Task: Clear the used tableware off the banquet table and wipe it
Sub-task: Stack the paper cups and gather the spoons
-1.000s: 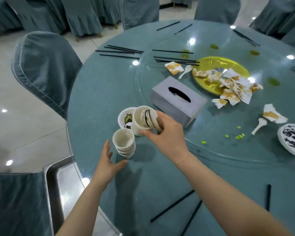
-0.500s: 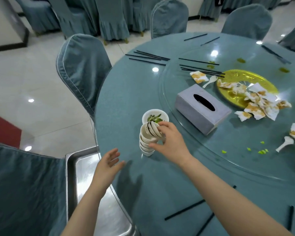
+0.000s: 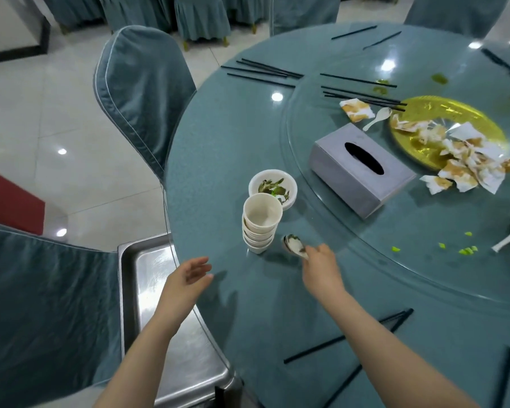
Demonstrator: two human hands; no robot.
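Clearing is what you are doing here, with the wiping not yet begun: your right hand [image 3: 320, 262] is pinching a small soiled spoon [image 3: 295, 248] by its handle, its bowl hanging just beside the stack of cups [image 3: 261, 223], which is standing on the table [image 3: 218, 160] near the rim, touching the sauce dish [image 3: 273, 187] behind it. Your left hand [image 3: 187, 276] is hovering with fingers loosely spread over the table edge, holding nothing. I am judging that the next move is calling for the spoon to go into the top cup or straight into the steel tray [image 3: 159, 290], so you are needing a steady drop that is not tipping the stack. Room is opening to your left, where the tray is sitting below the table edge between two covered chairs [image 3: 139, 92]. To the right, the glass turntable [image 3: 351, 260] is carrying the tissue box [image 3: 362, 172], the yellow plate [image 3: 442, 113] and crumpled napkins [image 3: 468, 166], while chopsticks [image 3: 345, 337] are lying near your right forearm, so sweeping low there is risking a scatter.
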